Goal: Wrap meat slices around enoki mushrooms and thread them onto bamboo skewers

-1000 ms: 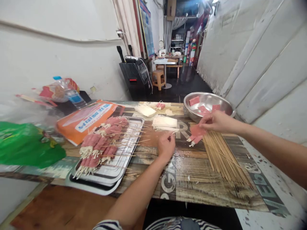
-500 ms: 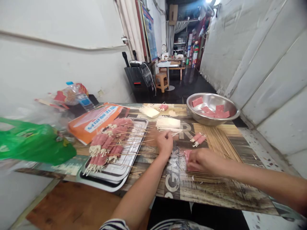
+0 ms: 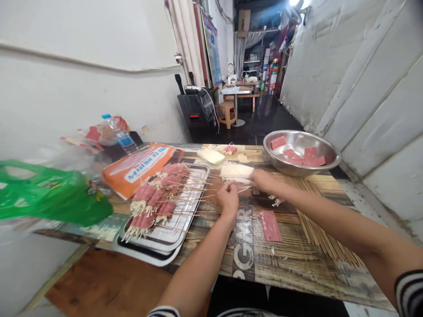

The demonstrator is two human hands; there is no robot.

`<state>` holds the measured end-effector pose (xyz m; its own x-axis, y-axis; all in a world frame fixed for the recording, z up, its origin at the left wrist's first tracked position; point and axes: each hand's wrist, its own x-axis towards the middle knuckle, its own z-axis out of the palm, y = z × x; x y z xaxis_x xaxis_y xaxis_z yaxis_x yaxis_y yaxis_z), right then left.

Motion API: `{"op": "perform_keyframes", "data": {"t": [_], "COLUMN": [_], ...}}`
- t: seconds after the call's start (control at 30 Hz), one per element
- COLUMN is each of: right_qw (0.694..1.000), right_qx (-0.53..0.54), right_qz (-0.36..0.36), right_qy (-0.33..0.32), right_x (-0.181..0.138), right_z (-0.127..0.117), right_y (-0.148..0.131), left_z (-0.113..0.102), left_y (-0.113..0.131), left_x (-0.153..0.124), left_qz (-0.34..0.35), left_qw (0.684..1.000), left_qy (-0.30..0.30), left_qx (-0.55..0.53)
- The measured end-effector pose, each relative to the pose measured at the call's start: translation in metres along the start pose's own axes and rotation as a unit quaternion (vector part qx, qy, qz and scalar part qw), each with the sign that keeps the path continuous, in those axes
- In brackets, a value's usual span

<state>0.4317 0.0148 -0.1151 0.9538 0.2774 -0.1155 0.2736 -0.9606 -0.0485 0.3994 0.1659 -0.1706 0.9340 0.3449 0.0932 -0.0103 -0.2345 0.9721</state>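
Note:
A bunch of pale enoki mushrooms (image 3: 238, 171) lies in the middle of the table. My right hand (image 3: 262, 180) is at its right end, with fingers closed on the mushrooms; its fingertips are partly hidden. Just below the bunch, my left hand (image 3: 228, 198) has its fingers curled together, and whatever they may hold is hidden. A thin pink slice of meat (image 3: 271, 226) lies flat in front of me. Under my right wrist, a meat-wrapped mushroom roll (image 3: 276, 200) is mostly covered. Finished skewers of such rolls (image 3: 155, 198) are piled on a metal tray (image 3: 172, 244) at left.
Several pink slices sit in a steel bowl (image 3: 302, 169) at the back right. Bare wooden sticks (image 3: 325, 226) lie under my right forearm. A second enoki bunch (image 3: 211, 156) lies farther back. Left are an orange package (image 3: 142, 169), a green plastic bag (image 3: 56, 193) and a bottle (image 3: 124, 140).
My right hand has left the pink slice and moved up to the right end of the enoki bunch. The slice now lies uncovered. My left hand keeps nearly the same place and curl.

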Motion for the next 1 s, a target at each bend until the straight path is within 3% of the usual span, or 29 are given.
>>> {"op": "perform_keyframes", "data": {"t": [0.2, 0.3, 0.37, 0.43, 0.53, 0.6, 0.73, 1.0], "right_qw": [0.997, 0.993, 0.975, 0.917, 0.795, 0.766, 0.770, 0.828], "right_qx": [0.073, 0.117, 0.215, 0.389, 0.586, 0.622, 0.618, 0.543], "right_qz": [0.018, 0.028, 0.050, 0.085, 0.120, 0.115, 0.094, 0.068], "right_qy": [0.021, 0.016, 0.000, -0.040, -0.100, -0.117, -0.129, -0.123], "right_x": [0.010, 0.007, 0.003, -0.002, -0.008, -0.009, -0.010, -0.014], "right_z": [-0.018, -0.024, -0.022, -0.017, -0.012, -0.012, -0.015, -0.023], "right_y": [0.014, 0.014, 0.011, 0.008, 0.003, 0.001, -0.001, -0.004], "left_z": [0.002, 0.006, 0.009, 0.009, 0.008, 0.007, 0.007, 0.013], "left_y": [-0.001, 0.000, 0.003, 0.008, 0.015, 0.017, 0.018, 0.015], "left_x": [0.001, -0.001, -0.003, -0.005, -0.006, -0.005, -0.005, -0.005], "left_qz": [-0.021, -0.044, -0.073, -0.117, -0.172, -0.187, -0.192, -0.198], "left_qw": [0.999, 0.993, 0.979, 0.957, 0.931, 0.927, 0.929, 0.940], "left_qy": [-0.010, -0.071, -0.134, -0.180, -0.201, -0.200, -0.188, -0.158], "left_qx": [-0.048, -0.087, -0.132, -0.194, -0.252, -0.255, -0.254, -0.229]}}
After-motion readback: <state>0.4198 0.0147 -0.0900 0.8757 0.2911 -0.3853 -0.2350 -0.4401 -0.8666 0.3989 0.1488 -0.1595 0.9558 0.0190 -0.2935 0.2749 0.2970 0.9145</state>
